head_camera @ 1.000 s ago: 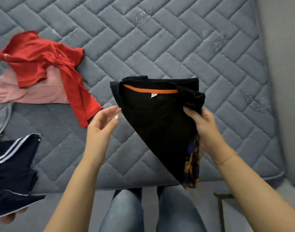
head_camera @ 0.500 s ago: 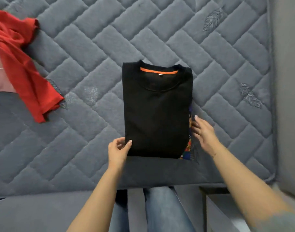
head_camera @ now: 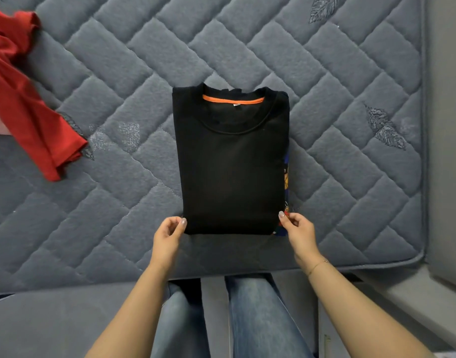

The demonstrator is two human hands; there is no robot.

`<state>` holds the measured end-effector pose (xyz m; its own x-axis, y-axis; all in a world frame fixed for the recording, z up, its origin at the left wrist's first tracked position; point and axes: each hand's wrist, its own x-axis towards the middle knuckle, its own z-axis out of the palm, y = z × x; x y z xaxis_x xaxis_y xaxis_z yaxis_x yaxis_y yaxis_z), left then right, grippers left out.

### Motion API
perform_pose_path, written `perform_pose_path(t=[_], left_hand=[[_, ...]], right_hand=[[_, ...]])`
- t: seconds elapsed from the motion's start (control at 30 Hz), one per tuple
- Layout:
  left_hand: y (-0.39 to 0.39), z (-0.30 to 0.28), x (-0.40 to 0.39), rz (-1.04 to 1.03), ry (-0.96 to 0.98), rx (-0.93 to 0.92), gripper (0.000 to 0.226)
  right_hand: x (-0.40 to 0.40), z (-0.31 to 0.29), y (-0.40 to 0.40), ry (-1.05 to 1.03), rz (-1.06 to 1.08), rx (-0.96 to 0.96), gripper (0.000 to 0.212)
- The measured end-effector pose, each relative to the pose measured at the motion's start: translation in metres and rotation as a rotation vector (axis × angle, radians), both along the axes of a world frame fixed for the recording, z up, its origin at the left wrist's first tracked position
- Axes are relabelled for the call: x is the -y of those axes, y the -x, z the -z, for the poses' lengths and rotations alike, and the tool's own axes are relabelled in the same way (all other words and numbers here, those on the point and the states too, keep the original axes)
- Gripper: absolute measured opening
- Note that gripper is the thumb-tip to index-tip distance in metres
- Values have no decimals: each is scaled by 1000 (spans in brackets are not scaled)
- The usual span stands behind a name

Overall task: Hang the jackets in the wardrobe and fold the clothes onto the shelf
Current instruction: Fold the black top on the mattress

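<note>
I stand at the edge of a bed, and a black shirt [head_camera: 232,164] lies folded flat on the gray mattress [head_camera: 325,86] in front of me. The shirt is a neat rectangle with its neck at the far end, and there is an orange strip [head_camera: 233,100] inside the collar. A bit of blue and orange print peeks out along its right side. My left hand [head_camera: 168,235] pinches the near left corner of the shirt between my thumb and fingers. My right hand [head_camera: 298,228] pinches the near right corner the same way, right where the colored print shows. Both hands are at the end of the shirt closest to me, one at each corner. A red top [head_camera: 22,99] lies crumpled on the mattress far off to the left, well apart from the shirt. My legs in blue jeans [head_camera: 247,319] show below, close to the side of the bed.
</note>
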<state>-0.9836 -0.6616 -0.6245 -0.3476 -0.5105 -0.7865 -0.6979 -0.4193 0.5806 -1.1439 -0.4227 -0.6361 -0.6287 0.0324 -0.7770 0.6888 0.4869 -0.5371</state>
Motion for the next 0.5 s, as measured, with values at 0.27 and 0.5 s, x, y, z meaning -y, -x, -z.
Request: perform_pose_path(t=[0.27, 0.5], left_hand=[[48, 14, 47, -60, -281, -60, 43], [120, 31, 56, -68, -394, -166, 74]], right_hand=[[6, 3, 51, 163, 80, 104, 64], [65, 29, 115, 359, -57, 153, 77]])
